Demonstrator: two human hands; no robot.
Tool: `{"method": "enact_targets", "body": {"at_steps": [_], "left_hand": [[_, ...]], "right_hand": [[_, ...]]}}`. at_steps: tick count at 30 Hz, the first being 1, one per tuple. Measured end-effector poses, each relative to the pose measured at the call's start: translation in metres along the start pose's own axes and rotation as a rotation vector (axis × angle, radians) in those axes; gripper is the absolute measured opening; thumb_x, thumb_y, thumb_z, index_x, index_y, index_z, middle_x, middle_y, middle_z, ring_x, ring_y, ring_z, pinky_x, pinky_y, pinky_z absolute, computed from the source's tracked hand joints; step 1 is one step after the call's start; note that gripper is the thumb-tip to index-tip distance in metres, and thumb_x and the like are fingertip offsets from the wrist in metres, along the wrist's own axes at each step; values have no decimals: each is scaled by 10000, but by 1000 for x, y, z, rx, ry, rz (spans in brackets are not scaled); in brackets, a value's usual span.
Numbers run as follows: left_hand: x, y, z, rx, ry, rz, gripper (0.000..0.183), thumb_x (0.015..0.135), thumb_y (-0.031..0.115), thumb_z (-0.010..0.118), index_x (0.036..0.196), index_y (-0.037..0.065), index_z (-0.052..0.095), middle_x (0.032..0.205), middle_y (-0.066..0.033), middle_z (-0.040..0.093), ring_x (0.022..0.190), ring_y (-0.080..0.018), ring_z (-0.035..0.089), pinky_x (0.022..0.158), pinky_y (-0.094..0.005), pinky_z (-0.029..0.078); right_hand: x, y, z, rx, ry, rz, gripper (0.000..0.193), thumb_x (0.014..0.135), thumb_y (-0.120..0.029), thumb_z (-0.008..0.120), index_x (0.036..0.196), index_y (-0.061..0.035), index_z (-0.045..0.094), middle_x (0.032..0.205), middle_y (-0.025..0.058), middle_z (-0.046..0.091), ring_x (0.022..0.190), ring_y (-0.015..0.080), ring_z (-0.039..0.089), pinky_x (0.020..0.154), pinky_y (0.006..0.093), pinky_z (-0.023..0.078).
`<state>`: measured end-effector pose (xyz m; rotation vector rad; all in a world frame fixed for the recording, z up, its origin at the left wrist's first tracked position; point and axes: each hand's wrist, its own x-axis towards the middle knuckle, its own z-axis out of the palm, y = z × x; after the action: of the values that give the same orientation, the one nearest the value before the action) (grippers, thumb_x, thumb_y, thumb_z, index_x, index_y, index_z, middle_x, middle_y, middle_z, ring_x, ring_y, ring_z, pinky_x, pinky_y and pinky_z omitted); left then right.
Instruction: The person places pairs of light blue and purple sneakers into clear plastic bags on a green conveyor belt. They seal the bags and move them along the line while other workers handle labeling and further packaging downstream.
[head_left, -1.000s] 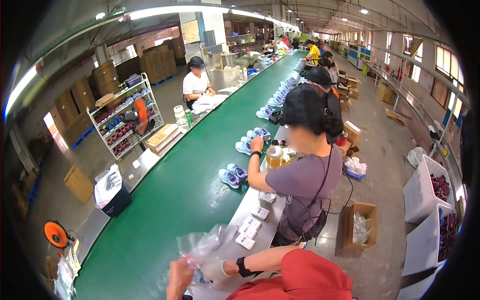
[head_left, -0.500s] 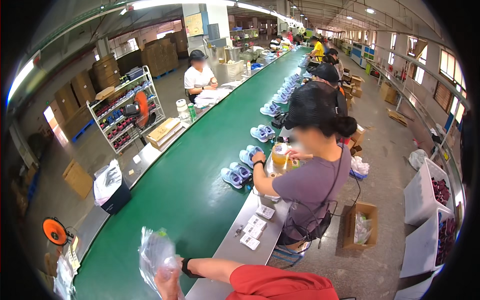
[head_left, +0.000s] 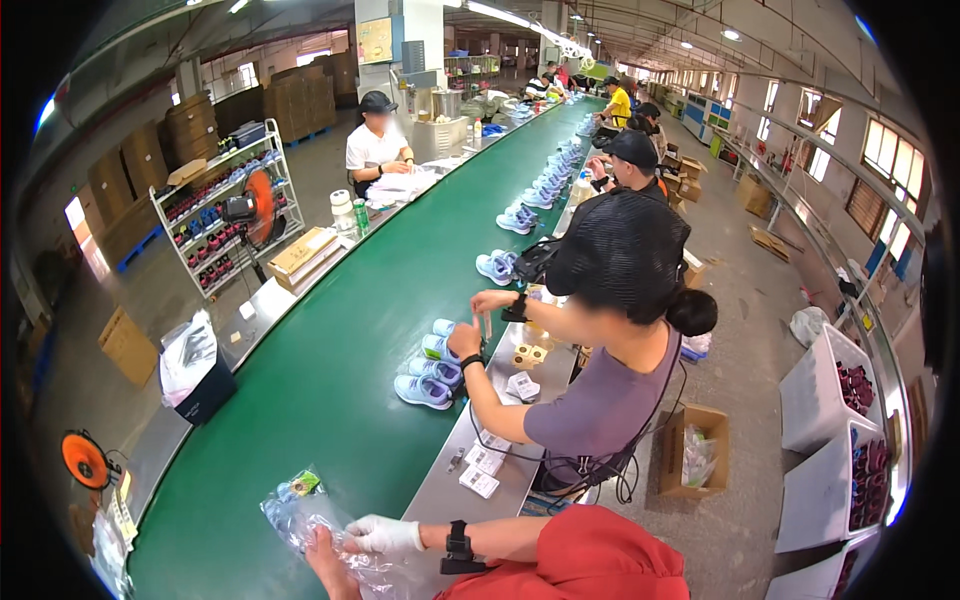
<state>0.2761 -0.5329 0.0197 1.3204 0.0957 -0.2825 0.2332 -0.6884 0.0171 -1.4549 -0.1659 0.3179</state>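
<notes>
Head view, left hand [head_left: 330, 565]: bare, at the lower edge, fingers closed on the near side of the plastic bag [head_left: 315, 520]; how tightly they grip cannot be told.
Head view, right hand [head_left: 385, 535]: in a white glove, resting on top of the bag with fingers curled over the film, a dark band on the wrist, a red sleeve [head_left: 590, 560] behind it.
Bag: clear and crumpled, on the near end of the green belt [head_left: 340, 370], a small green and yellow piece showing inside at its far edge.
Shoes [head_left: 432, 365]: light blue pairs farther up the belt.
Neighbour [head_left: 610, 370]: a person in a grey top and black cap, hands at the shoes.
Side shelf [head_left: 480, 470]: grey, carrying small white tags.
</notes>
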Motion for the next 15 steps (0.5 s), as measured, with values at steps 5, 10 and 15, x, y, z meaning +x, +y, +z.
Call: {"method": "enact_targets", "body": {"at_steps": [5, 10, 15], "left_hand": [[-10, 63, 2, -451, -42, -19, 326, 864, 139, 588, 1148, 11, 493, 989, -112, 572, 821, -227, 596, 679, -321, 498], [-5, 39, -5, 254, 99, 299, 175, 878, 135, 553, 987, 0, 573, 894, -33, 558, 779, -121, 509, 664, -245, 429], [-17, 26, 17, 197, 119, 417, 168, 863, 121, 569, 974, -5, 575, 814, -15, 550, 736, -122, 512, 632, -264, 430]], "right_hand": [[-12, -18, -51, -467, 499, 111, 298, 846, -313, 583, 776, -24, 561, 694, 144, 589, 634, 242, 578, 601, 373, 457], [-40, -21, -39, -1179, 587, -84, 333, 748, -297, 656, 953, -74, 520, 959, 133, 572, 846, 314, 567, 748, 409, 459], [-19, -42, 3, -1151, 286, -447, 326, 763, -203, 626, 1041, -53, 541, 921, 129, 572, 840, 297, 573, 772, 401, 469]]}}
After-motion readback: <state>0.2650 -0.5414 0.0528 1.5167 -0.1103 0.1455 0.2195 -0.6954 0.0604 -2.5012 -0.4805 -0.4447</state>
